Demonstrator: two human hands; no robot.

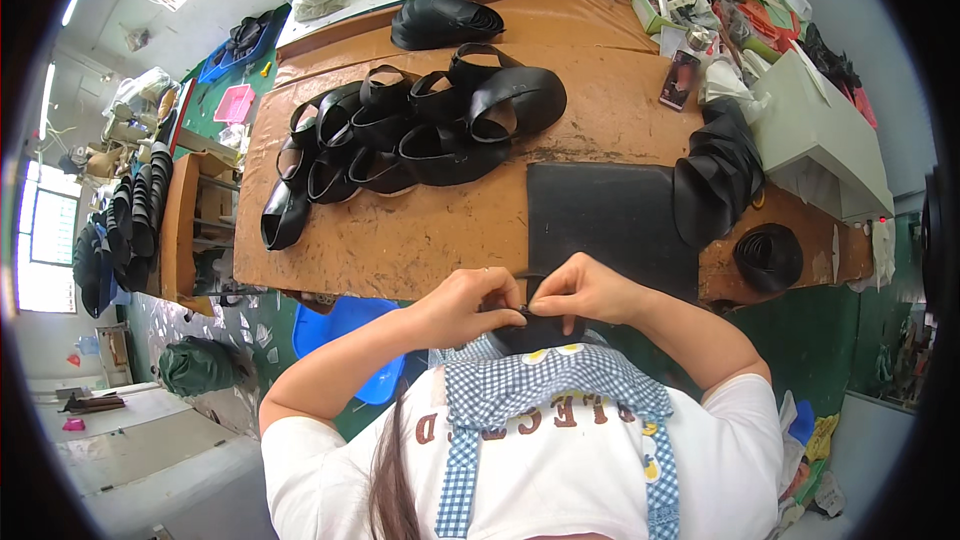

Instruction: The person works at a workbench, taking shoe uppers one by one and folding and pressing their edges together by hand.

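Both my hands hold a black shoe upper (532, 338) just off the table's front edge, above my lap. The fingers of my left hand (468, 302) are pinched on its rim from the left. From the right, my right hand (592, 292) pinches the same rim, its fingertips close to the left ones. Much of the upper is hidden behind the hands and my apron. Directly beyond them, a flat black mat (605, 215) lies on the brown table (420, 260). Several formed black shoe uppers (445, 150) stand in rows farther left.
Stacked black leather pieces (715, 175) overlap the mat's right side, and a coiled black strip (768, 257) sits nearby. Another stack (445, 20) lies at the back. A phone (680, 80) rests near a pale box (820, 135). A blue basin (345, 340) is below the table at left.
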